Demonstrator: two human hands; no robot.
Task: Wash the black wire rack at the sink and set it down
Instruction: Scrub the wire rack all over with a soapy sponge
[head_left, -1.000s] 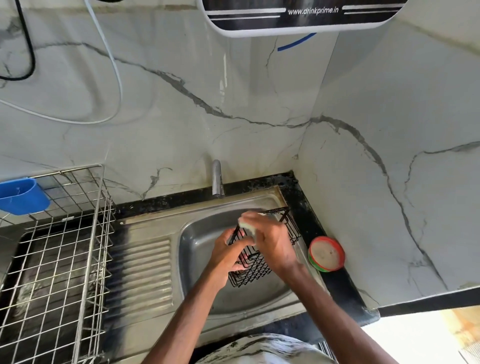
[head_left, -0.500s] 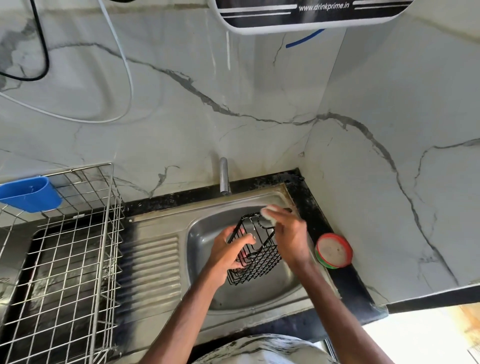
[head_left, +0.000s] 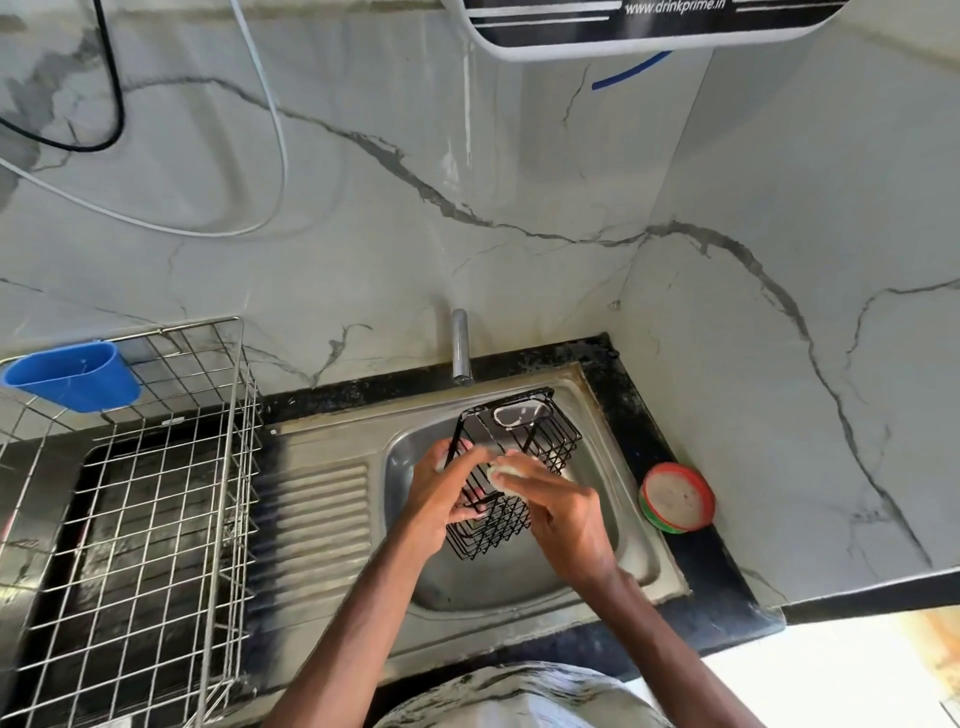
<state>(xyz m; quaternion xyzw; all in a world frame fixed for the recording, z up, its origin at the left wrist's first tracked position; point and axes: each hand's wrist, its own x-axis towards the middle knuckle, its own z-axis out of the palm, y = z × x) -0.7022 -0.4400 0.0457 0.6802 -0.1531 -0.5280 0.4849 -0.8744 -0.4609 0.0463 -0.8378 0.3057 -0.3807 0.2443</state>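
- rack (head_left: 548, 446) is held tilted over the sink bowl; whether its low corner touches the bowl floor i cannot tell. scrubbing is the step in hand, with rinse and set-down not yet done.
- worktop (head_left: 698, 590), black, frames the sink. its one bare strip, right of the bowl, is narrow and partly taken by a round soap dish (head_left: 677, 498).
- basket (head_left: 231, 415) of steel wire stands to the left, well apart from the rack, beyond the ribbed drainer (head_left: 317, 519). its tall rim would have to be cleared on any move that way.
- sink (head_left: 498, 587) leaves room all round the rack. the tap (head_left: 460, 345) stands near the rack's top edge, and no stream shows.
- right grip (head_left: 563, 517) is closed round a pale pad (head_left: 501, 474), pressed on the rack's side wires.
- left grip (head_left: 445, 493) clasps the rack's left side, fingers hooked through the wires.
- next, i judge, turn the rack to reach unscrubbed faces, then rinse. soapy wire may slip, so the left hold must be firm.
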